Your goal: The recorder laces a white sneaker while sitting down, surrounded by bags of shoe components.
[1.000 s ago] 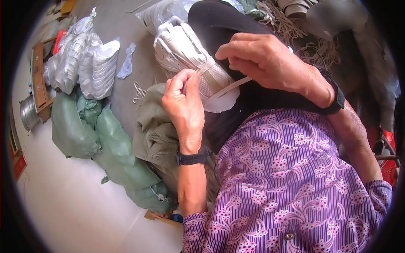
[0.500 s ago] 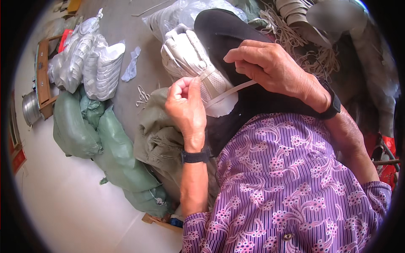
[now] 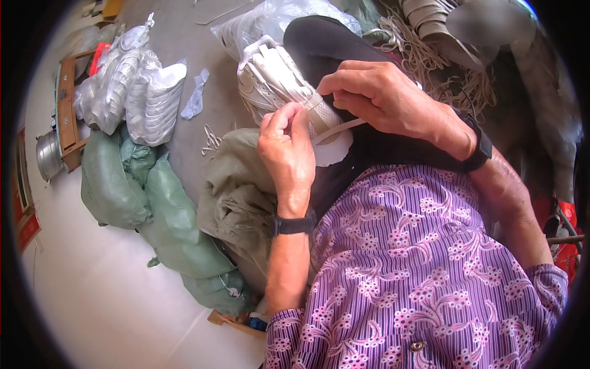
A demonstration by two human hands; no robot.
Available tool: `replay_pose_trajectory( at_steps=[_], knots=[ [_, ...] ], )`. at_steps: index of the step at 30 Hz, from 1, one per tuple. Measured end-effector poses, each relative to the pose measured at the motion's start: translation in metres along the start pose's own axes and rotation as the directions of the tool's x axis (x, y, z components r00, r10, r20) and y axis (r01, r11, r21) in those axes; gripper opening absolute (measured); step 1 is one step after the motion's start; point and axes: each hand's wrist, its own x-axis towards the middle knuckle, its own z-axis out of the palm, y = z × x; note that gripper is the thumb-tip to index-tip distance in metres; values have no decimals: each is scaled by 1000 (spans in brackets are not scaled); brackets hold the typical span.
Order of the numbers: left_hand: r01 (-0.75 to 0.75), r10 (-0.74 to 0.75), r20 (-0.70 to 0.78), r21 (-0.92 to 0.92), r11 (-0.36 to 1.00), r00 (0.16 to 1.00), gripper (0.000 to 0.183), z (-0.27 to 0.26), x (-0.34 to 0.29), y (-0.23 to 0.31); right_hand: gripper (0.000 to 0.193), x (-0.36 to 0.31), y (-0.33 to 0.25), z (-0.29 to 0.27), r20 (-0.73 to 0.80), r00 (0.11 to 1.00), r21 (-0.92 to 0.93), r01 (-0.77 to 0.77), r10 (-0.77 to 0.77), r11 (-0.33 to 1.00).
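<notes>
A white shoe upper [image 3: 264, 77] rests against my dark-trousered leg, its toe part towards me. My left hand [image 3: 287, 147] is closed at its near side, thumb and forefinger pinching a flat white shoelace at the lacing. The shoelace [image 3: 339, 128] slants across the upper's near end and passes under my right hand [image 3: 384, 92]. That hand is also closed, its fingers curled just right of the upper, with the lace coming from beneath its palm. The exact grip of the right fingertips is partly hidden.
Wrapped stacks of white shoe parts [image 3: 153, 104] lie at the far left, beside green sacks [image 3: 175, 209]. A brown-grey cloth [image 3: 236, 184] is bunched left of my leg. Loose laces [image 3: 467, 89] hang in a heap at the far right. A clear plastic bag [image 3: 246, 27] lies beyond the upper.
My left hand has shifted right along the upper, and my right hand has come slightly left, so their fingertips are closer. Less of the slanting lace shows between them.
</notes>
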Motion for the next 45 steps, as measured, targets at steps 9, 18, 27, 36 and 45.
replay_pose_trajectory(
  at_steps=[9, 18, 27, 36, 45],
  knots=[
    [-484, 481, 110, 387, 785, 870, 35, -27, 70, -1, 13, 53, 22, 21, 188, 982, -302, 86, -29, 949],
    [-255, 210, 179, 286, 924, 961, 67, -38, 92, -32, 29, 81, 21, 28, 358, 934, -540, 199, 10, 818],
    [-245, 199, 266, 154, 957, 943, 85, -48, 80, -27, 33, 100, 45, 16, 409, 904, -560, 359, -127, 746],
    [-389, 348, 173, 379, 840, 921, 74, -17, 71, -15, 27, 83, 48, 13, 326, 929, -573, 343, -178, 744],
    [-341, 341, 96, -18, 940, 935, 74, -17, 83, -57, 9, 66, 23, 21, 335, 936, -525, 279, -107, 804]
  ],
)
